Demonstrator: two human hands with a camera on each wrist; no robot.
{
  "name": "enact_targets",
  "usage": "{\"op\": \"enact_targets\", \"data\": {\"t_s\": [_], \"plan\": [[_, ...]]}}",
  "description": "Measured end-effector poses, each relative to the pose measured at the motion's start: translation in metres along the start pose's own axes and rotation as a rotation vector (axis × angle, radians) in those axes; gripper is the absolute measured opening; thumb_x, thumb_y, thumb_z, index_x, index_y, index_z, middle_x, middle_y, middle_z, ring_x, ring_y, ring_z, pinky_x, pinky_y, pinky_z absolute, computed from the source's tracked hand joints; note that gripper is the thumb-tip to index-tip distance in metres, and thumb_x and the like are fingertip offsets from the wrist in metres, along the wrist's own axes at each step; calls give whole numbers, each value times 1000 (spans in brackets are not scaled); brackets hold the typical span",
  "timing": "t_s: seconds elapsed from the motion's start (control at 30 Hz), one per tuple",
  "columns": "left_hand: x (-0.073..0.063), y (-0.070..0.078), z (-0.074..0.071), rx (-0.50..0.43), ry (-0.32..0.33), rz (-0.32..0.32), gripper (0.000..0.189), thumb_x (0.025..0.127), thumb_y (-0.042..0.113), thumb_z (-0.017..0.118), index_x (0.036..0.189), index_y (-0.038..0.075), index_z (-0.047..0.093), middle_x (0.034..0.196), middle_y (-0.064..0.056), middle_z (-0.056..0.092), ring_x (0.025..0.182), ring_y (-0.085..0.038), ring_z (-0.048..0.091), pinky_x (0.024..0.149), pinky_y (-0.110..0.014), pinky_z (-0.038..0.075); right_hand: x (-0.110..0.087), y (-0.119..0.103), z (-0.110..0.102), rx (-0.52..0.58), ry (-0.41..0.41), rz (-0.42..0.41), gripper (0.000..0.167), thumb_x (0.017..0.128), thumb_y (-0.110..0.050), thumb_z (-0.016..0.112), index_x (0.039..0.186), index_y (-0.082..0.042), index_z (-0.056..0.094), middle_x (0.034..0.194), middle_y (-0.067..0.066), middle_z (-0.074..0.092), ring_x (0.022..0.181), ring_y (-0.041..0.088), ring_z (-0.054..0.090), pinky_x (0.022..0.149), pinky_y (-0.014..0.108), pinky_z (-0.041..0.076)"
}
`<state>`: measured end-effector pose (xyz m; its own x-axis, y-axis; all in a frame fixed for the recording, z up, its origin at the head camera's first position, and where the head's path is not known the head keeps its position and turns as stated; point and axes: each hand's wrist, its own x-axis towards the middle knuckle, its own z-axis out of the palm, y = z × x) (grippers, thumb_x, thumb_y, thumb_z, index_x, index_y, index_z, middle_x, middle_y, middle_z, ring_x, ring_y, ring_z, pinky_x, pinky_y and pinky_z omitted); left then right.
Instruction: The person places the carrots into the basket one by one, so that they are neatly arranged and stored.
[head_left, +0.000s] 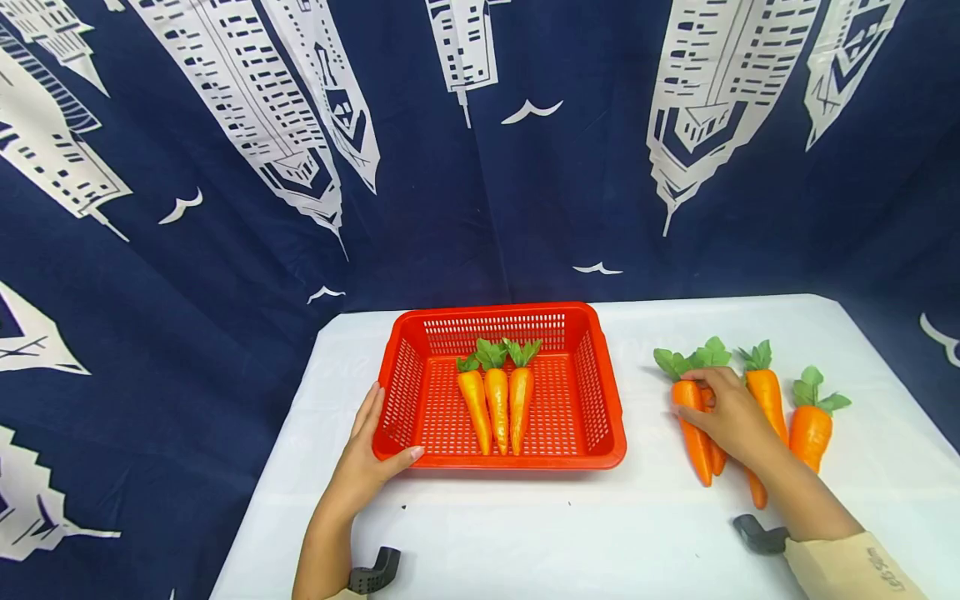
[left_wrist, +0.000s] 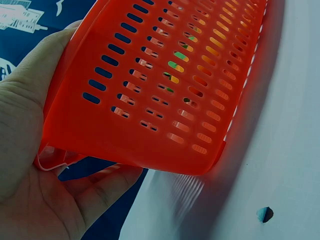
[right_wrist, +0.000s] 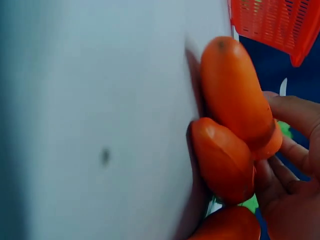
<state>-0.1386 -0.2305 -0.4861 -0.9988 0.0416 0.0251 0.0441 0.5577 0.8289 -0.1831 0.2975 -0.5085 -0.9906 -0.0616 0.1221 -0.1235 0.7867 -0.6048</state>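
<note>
My left hand [head_left: 358,471] grips the front left corner of a red plastic basket [head_left: 498,461], thumb along the front rim and fingers along the left side. The left wrist view has the slotted basket wall [left_wrist: 165,95] close up, against the hand. Three orange-yellow carrots [head_left: 497,408] with leafy tops lie side by side in the basket. On the right, my right hand [head_left: 727,417] holds the leftmost of several larger orange carrots [head_left: 693,437] between thumb and fingers near its leafy top. In the right wrist view, this carrot [right_wrist: 232,90] lies beside another carrot [right_wrist: 222,160].
Other carrots lie beside and partly under the right forearm, including one at the far right [head_left: 810,433]. The basket stands on a white-covered table [head_left: 562,542]. A dark blue curtain [head_left: 480,208] with white building prints hangs behind the table.
</note>
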Motion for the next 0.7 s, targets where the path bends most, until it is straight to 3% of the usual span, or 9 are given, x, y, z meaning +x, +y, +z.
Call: {"op": "enact_targets", "data": {"t_s": [0.1, 0.2, 0.27, 0.3, 0.4, 0.53, 0.7], "plan": [[0, 0, -1, -4, 2, -4, 114, 78, 41, 86, 164, 30, 12, 171, 12, 5, 156, -33, 18, 117, -68, 30, -1, 2, -4, 29, -10, 7, 54, 87, -26, 80, 130, -2, 57, 130, 25, 48, 108, 41, 54, 90, 38, 50], [0, -2, -1, 0, 0, -6, 114, 78, 41, 86, 164, 30, 12, 171, 10, 5, 157, -34, 17, 116, -68, 29, 0, 3, -6, 87, -26, 20, 53, 89, -25, 79, 132, -2, 56, 131, 26, 47, 108, 40, 57, 81, 10, 44], [0, -2, -1, 3, 1, -7, 114, 78, 42, 86, 164, 31, 12, 171, 10, 5, 157, -34, 17, 116, -69, 29, 0, 3, -7, 145, -38, 22, 53, 90, -22, 77, 133, 0, 55, 133, 27, 45, 111, 41, 58, 77, -2, 40], [0, -2, -1, 5, 0, -7, 114, 78, 42, 85, 164, 31, 12, 171, 10, 5, 157, -34, 17, 116, -69, 28, 0, 3, -7, 175, -42, 23, 53, 91, -20, 77, 134, 1, 54, 134, 28, 44, 112, 39, 59, 78, -4, 39], [1, -2, -1, 4, 1, -5, 113, 78, 42, 85, 164, 31, 12, 171, 10, 5, 156, -34, 17, 116, -69, 28, 0, 4, -8, 255, -52, 15, 52, 92, -14, 75, 135, 3, 52, 135, 29, 41, 110, 10, 62, 81, -4, 42], [1, -1, -1, 2, -1, -2, 113, 78, 40, 86, 164, 29, 12, 171, 11, 5, 156, -33, 18, 116, -68, 29, 0, 4, -10, 374, -70, 3, 52, 94, -10, 71, 138, 5, 48, 137, 27, 42, 102, -24, 48, 84, -2, 44], [0, 0, -1, 8, -1, -12, 113, 79, 37, 86, 164, 27, 12, 171, 11, 5, 156, -33, 19, 116, -67, 31, 1, -2, -18, 505, -120, 55, 55, 97, -14, 68, 145, -5, 44, 138, 4, 49, 106, -25, 48, 86, 2, 48]]}}
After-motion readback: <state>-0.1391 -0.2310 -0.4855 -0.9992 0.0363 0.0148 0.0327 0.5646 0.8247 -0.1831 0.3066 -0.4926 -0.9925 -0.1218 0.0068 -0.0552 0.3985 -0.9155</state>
